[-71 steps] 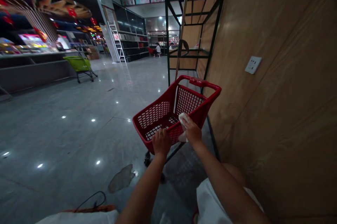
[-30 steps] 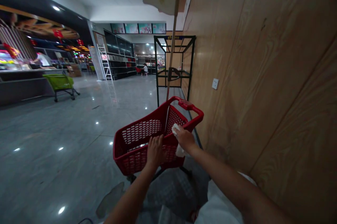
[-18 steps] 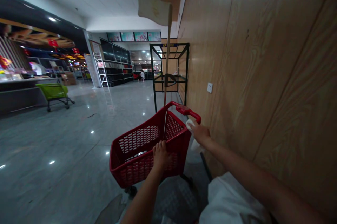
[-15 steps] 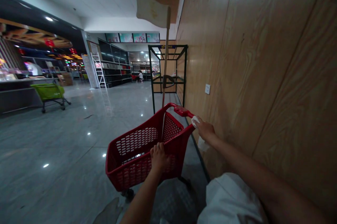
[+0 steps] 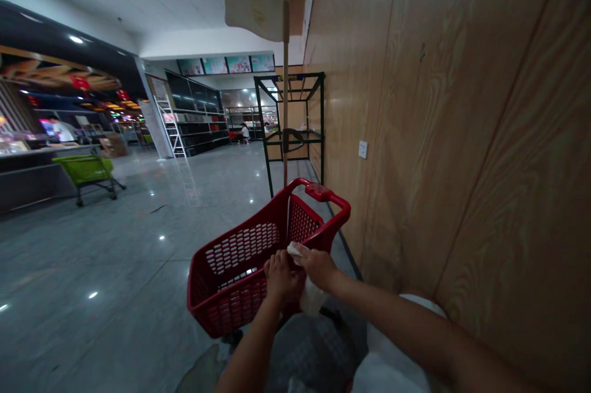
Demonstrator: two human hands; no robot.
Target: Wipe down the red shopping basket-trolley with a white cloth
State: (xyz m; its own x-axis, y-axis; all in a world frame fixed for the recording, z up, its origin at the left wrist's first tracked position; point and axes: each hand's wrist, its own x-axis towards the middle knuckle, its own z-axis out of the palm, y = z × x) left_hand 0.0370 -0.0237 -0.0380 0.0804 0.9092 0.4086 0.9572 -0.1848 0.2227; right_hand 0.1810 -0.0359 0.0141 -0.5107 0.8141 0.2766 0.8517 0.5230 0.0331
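A red plastic shopping trolley [image 5: 240, 257] with mesh walls stands on small wheels right in front of me, its red handle bar [image 5: 323, 191] at the far end. My left hand [image 5: 281, 278] grips the near rim. Just beside it, my right hand [image 5: 318, 268] pinches a crumpled white cloth [image 5: 295, 250] against the same rim, and a loose part of the cloth [image 5: 312, 297] hangs below. The trolley's inside looks bare, though the bottom is partly hidden by its wall.
A wood-panelled wall [image 5: 415, 134] with a white socket [image 5: 362, 149] runs close along the right. Ahead stands a black metal shelf frame [image 5: 289, 134] behind a pole with a pale flag [image 5: 252, 8]. A green trolley [image 5: 83, 170] stands on the polished floor at left.
My right hand has come back along the rim from the far right corner, with the cloth, to sit beside my left hand. My view has swung slightly.
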